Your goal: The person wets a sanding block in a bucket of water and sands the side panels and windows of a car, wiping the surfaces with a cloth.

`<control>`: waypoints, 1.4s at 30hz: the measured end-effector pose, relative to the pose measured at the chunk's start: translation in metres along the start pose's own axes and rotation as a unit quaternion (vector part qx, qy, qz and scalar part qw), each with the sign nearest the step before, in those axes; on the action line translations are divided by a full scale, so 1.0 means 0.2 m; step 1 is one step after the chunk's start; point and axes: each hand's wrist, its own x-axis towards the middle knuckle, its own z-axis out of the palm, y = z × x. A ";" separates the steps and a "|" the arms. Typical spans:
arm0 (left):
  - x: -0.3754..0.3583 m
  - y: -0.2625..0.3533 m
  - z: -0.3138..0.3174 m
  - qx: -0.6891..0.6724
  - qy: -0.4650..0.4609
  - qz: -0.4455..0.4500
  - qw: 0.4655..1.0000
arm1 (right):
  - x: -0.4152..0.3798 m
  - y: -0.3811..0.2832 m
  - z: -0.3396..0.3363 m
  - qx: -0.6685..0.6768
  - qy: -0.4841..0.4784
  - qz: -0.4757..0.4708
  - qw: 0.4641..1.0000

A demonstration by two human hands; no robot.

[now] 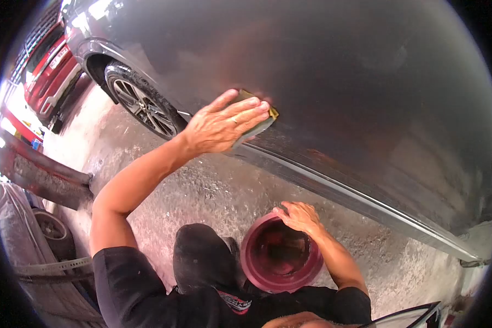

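Observation:
Against the dark grey car door panel (355, 93), my left hand (224, 123) presses a folded grey-green sheet that looks like sandpaper (255, 132). A yellowish edge of it sticks out past my fingertips. Lower down, my right hand (299, 216) grips the far right rim of a reddish-purple bucket (251, 268), which is close to my knee. Dark liquid seems to lie inside the bucket, though its contents are hard to make out. Around the spot under my left hand the panel looks dull, with brownish smears lower down.
The car's sill (322, 177) runs diagonally below the door, toward the front-left wheel (142, 104). A red vehicle (52, 68) is parked farther off at the upper left. At the left lie a covered shape (22, 246) and a loose wheel (53, 227) on the concrete floor (142, 175).

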 end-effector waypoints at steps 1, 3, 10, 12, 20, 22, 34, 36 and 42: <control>0.00 -0.03 0.01 0.014 0.019 0.018 1.000 | 0.00 0.00 0.00 0.004 0.003 0.005 1.000; -0.11 -0.11 0.05 0.021 -0.004 0.008 1.000 | -0.02 0.01 -0.01 0.000 -0.004 0.016 1.000; 0.02 0.00 0.06 0.027 0.038 0.039 0.998 | -0.02 0.01 0.00 0.003 -0.002 0.020 1.000; -0.15 -0.10 0.14 -0.029 0.033 -0.004 0.999 | -0.04 0.02 -0.02 -0.010 0.003 0.030 1.000; 0.11 0.10 0.04 -0.079 0.072 0.029 0.994 | -0.01 0.01 0.00 0.002 -0.006 0.029 1.000; -0.09 -0.01 0.12 -0.021 0.018 -0.011 1.000 | -0.05 0.03 0.00 0.006 0.005 0.045 0.999; 0.77 0.61 -0.06 -0.280 0.281 0.032 0.917 | 0.03 0.00 0.02 -0.033 -0.010 0.031 0.999; 0.98 0.89 -0.12 -0.156 0.296 0.026 0.942 | 0.05 0.07 0.08 -0.066 0.085 -0.069 0.992; 0.43 0.65 0.23 -0.011 0.211 0.012 0.977 | -0.01 -0.03 0.02 -0.088 -0.002 0.056 0.995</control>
